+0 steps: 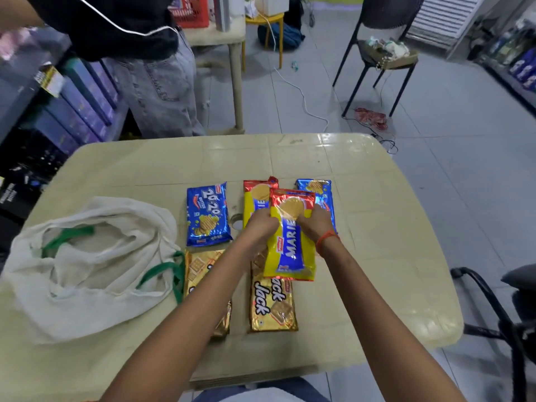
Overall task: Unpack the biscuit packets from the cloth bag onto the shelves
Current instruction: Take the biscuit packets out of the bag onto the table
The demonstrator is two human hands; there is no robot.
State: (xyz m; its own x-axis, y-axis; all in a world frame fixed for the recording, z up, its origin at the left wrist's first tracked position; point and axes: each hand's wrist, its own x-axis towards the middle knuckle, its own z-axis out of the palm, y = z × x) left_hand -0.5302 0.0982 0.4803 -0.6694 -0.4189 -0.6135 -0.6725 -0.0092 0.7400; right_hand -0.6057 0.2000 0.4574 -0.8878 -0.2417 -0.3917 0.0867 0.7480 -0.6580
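Observation:
Both hands hold a yellow and red Marie packet (291, 245) just above the table: my left hand (259, 224) grips its left edge, my right hand (314, 224) its right edge. Under it lie a second Marie packet (255, 200) and a blue packet (319, 190), partly hidden. Another blue 20-20 packet (207, 214) lies to the left. Two gold Jack packets (271, 306) (200, 268) lie nearer me, the left one half hidden by my arm. The slumped white cloth bag (95, 265) with green handles sits at the table's left.
The beige plastic table (377, 256) carries everything. A person in grey jeans (156, 88) stands beyond its far left corner by a dark shelf of boxes (72, 111). A black chair (380, 53) stands on the tiled floor at the back right; another chair (510, 314) is at my right.

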